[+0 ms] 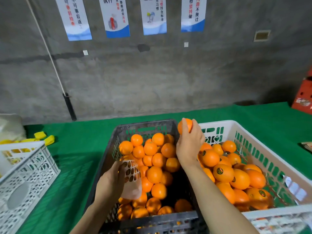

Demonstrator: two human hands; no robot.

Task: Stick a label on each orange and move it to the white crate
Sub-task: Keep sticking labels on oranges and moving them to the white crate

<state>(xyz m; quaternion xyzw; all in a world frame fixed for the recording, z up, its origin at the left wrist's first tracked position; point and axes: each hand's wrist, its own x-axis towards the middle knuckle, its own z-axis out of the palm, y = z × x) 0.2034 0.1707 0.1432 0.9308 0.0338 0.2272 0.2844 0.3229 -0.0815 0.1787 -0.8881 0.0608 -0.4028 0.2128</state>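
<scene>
One orange is gripped by the right hand, fingers curled round it, just left of the white crate (label sheet pinched in the left hand).

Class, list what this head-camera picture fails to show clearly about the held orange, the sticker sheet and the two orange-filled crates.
1. Head view: whether the round orange in the right hand carries a label; hand and far side hide it.
2. Print on the white sticker sheet held by the left hand: blurred.
3. Floor of the black plastic crate: piled oranges cover it.
4. Near corner of the white plastic crate holding oranges: cut by the bottom edge.
</scene>
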